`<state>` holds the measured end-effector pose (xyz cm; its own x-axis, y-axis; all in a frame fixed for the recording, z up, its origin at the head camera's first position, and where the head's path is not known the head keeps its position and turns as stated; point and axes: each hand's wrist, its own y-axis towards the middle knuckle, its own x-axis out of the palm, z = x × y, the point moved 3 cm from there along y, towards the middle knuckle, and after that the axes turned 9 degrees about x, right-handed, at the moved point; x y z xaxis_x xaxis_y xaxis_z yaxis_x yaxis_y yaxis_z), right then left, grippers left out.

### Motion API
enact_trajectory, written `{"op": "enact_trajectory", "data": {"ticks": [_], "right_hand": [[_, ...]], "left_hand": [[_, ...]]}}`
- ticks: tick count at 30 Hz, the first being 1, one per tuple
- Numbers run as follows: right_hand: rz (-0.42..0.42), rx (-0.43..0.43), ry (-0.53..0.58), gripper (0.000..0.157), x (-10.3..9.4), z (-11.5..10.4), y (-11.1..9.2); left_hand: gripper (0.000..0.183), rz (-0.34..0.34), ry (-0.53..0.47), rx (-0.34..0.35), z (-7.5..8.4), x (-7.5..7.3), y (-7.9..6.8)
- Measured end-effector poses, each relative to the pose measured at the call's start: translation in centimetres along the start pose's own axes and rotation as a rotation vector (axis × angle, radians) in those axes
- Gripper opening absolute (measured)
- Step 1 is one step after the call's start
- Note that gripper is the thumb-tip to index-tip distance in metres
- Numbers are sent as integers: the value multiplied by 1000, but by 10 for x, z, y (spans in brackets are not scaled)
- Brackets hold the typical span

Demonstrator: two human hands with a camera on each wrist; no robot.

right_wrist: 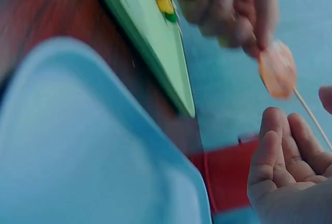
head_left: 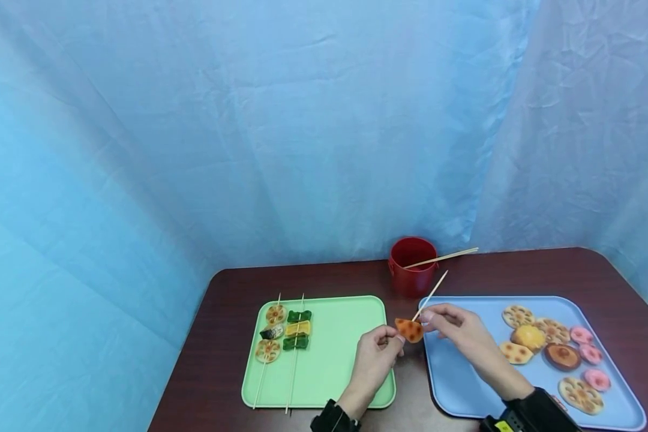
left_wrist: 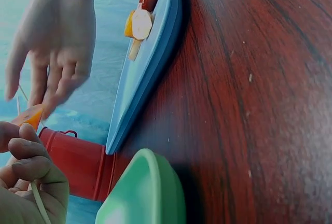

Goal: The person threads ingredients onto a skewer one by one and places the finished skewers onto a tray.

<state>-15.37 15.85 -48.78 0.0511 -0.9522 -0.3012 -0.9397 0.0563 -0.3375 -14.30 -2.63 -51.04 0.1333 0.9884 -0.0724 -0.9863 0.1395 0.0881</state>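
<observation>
My left hand (head_left: 375, 359) grips a wooden skewer (head_left: 437, 290) and pinches a browned orange food slice (head_left: 408, 330) threaded on it. In the left wrist view, the stick's lower end shows under the curled fingers of that hand. Around the upper part of the stick, just past the slice, hovers my right hand (head_left: 461, 336). The right wrist view shows its fingers (right_wrist: 295, 151) loosely bent, with the stick passing between them and the thumb, seemingly untouched. Both hands are above the gap between the green tray (head_left: 351, 336) and the blue tray (head_left: 459, 384).
Two loaded skewers lie on the green tray: one with lotus root slices (head_left: 267, 351), one with green and yellow pieces (head_left: 297, 329). The blue tray holds lotus slices (head_left: 580, 395), pink rings (head_left: 596, 379) and a brown round piece (head_left: 563, 356). Behind stands a red bucket (head_left: 413, 276) with bare sticks.
</observation>
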Motion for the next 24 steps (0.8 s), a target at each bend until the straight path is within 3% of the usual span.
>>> {"op": "enact_trajectory", "data": {"ticks": [5, 12, 18, 24], "right_hand": [[74, -21, -155, 68, -41, 6, -2], [140, -124, -532, 52, -88, 22, -6], [163, -218, -774, 24, -102, 32, -6], [174, -374, -969, 23, -105, 40, -8]], "left_hand": [[8, 6, -28, 1, -2, -4, 0], [11, 14, -40, -32, -4, -12, 1], [11, 18, -32, -39, -5, -16, 0], [13, 25, -56, -23, -7, -21, -2]]}}
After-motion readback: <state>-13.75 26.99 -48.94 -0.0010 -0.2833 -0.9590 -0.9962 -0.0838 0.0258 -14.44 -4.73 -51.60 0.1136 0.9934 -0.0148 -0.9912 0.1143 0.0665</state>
